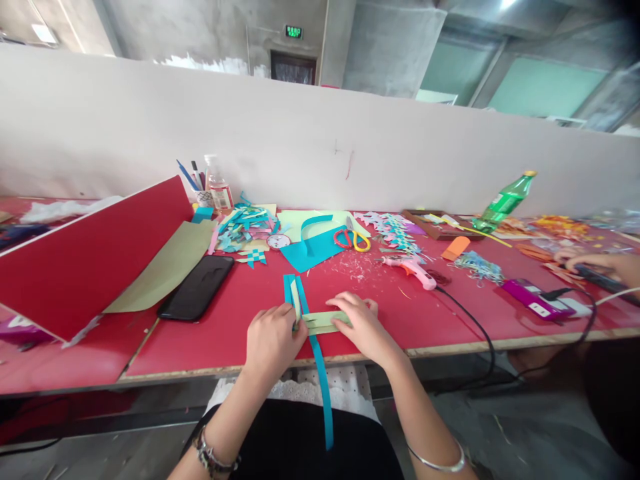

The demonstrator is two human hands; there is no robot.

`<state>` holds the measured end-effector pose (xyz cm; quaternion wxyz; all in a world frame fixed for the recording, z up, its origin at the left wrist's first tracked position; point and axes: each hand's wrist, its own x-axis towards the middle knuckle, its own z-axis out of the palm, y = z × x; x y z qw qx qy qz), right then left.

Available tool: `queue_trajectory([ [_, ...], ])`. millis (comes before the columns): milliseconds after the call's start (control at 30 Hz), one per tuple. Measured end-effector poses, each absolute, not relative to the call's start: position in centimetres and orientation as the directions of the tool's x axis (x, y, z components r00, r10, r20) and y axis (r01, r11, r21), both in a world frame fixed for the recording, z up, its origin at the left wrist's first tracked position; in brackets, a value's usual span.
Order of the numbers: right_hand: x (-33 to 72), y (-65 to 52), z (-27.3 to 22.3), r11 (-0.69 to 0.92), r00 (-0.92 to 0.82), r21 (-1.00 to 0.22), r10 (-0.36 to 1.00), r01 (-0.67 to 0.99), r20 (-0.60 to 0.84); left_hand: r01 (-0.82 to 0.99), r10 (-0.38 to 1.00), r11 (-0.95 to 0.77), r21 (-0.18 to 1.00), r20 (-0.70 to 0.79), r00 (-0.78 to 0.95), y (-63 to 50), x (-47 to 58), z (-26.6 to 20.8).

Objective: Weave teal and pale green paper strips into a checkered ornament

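Near the table's front edge, my left hand [275,335] pinches the crossing of several paper strips. A blue paper strip [323,393] runs from there over the edge and hangs above my lap; other blue strip ends [289,287] point away from me. Between them a narrow pale green strip [296,300] stands up, partly folded. To the right lies a pale green paper strip [320,323], its far end gripped under the fingers and thumb of my right hand [360,323]. My left fingers hide the exact crossing.
Behind my hands lie scissors [361,241], blue paper [313,252] and paper scraps [247,227]. A pink glue gun [413,271] trails its cord over the edge. Left are a phone [197,288] and a red board [95,260]; right, a power strip [537,300] and another person's hand [595,263].
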<state>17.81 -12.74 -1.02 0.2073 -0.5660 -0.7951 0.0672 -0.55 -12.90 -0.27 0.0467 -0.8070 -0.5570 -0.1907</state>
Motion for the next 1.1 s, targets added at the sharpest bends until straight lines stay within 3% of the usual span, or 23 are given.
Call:
queue_trajectory([
  [500, 19.1, -11.0, 0.9, 0.276, -0.212, -0.700, 0.961, 0.659, 0.179, 0.916, 0.890, -0.375, 0.140, 0.333, 0.313, -12.8, -0.8, 0.0],
  [633, 19.3, -10.5, 1.4, 0.276, -0.212, -0.697, 0.961, 0.661, 0.180, 0.919, 0.894, -0.368, 0.140, 0.325, 0.309, -12.9, -0.8, 0.2],
  [867, 19.1, -10.6, 2.4, 0.298, -0.254, -0.580, 0.954, 0.758, 0.158, 0.920, 0.897, -0.362, 0.149, 0.323, 0.301, -12.8, -0.9, 0.0],
  [1000, 19.2, -10.4, 2.8, 0.285, -0.228, -0.608, 0.959, 0.741, 0.171, 0.922, 0.900, -0.355, 0.152, 0.324, 0.293, -12.7, -0.9, 0.0],
  [1100, 18.9, -10.3, 2.9, 0.276, -0.214, -0.709, 0.960, 0.649, 0.179, 0.921, 0.895, -0.360, 0.146, 0.331, 0.298, -12.8, -0.9, 0.0],
])
